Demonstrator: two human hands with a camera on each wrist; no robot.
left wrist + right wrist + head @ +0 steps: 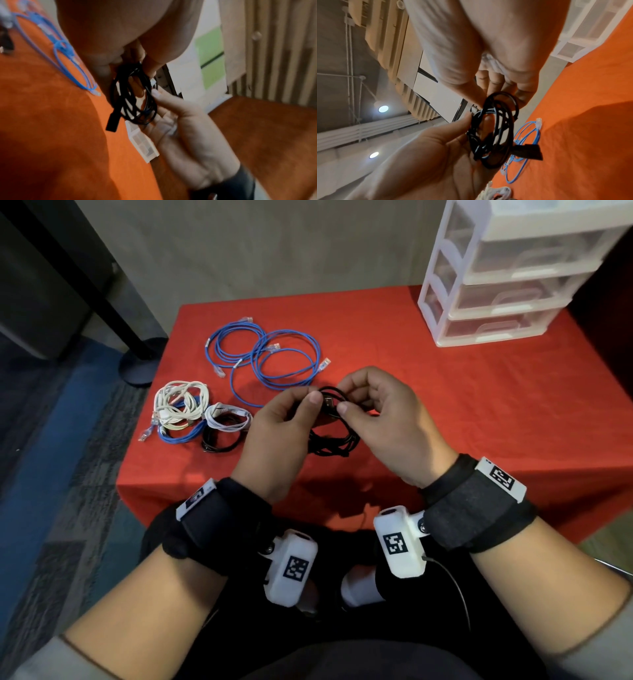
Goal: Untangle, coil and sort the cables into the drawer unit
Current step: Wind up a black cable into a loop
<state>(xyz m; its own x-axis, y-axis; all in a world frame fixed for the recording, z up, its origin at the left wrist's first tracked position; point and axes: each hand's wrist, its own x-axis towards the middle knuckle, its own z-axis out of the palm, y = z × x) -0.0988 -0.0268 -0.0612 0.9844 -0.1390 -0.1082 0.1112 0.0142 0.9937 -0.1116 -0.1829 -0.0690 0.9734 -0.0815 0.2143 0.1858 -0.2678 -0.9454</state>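
A black cable [334, 440] wound into a loose coil hangs just above the red table, held between both hands. My left hand [308, 402] pinches the coil's top with thumb and fingers. My right hand [346, 398] pinches the same coil near a connector end. In the left wrist view the black coil [133, 97] dangles under my left fingers [147, 66], a plug [112, 121] sticking out below it. In the right wrist view, the coil [494, 128] sits between both hands. The white drawer unit [507, 275] stands at the back right, drawers closed.
Two blue network cables [274, 354] lie in loose loops behind my hands. A tangle of white, blue and black cables [191, 412] lies at the table's left edge. The red tablecloth [479, 405] covers the table; floor drops off to the left.
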